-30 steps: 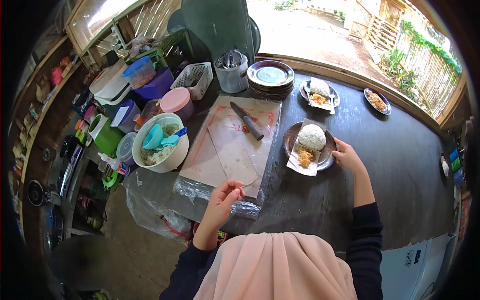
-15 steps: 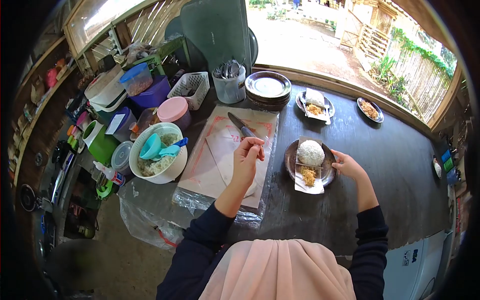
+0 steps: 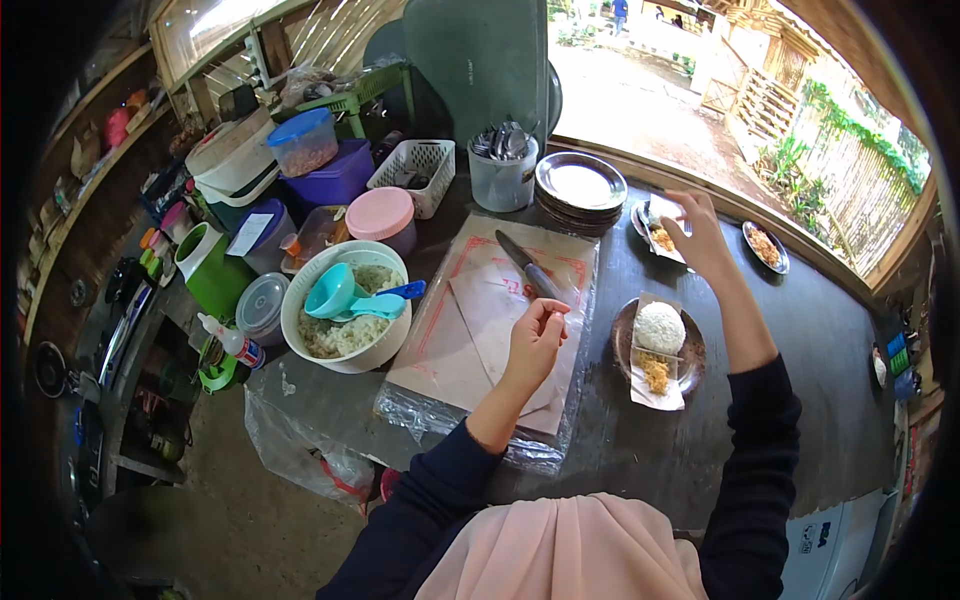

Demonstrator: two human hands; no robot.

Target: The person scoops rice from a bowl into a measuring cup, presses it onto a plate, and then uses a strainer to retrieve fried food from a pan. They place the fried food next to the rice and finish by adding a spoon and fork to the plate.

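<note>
My left hand [image 3: 537, 345] is closed in a pinch over stacked brown wrapping paper [image 3: 470, 345]; I cannot tell what, if anything, is in its fingers. Just beyond the fingers, a knife [image 3: 521, 262] lies on the paper, its dark handle toward me. My right hand [image 3: 697, 235] is stretched forward with fingers apart, overlapping the far plate [image 3: 638, 226], which carries rice and shredded orange topping and is partly hidden. Nearer to me, a brown plate [image 3: 624, 340] holds a rice mound [image 3: 659, 328] and golden shreds [image 3: 655, 374] on a paper liner.
Left of the paper stands a white tub [image 3: 345, 355] of rice with turquoise scoops [image 3: 335, 291]. Behind are a cutlery bucket [image 3: 503, 183], stacked plates [image 3: 581, 186] and a white basket [image 3: 425, 170]. A small dish [image 3: 768, 250] of orange shreds sits near the window ledge.
My right hand has left the near plate's rim and reached forward over the far plate. My left hand stays pinched near the knife handle. The view has shifted slightly.
</note>
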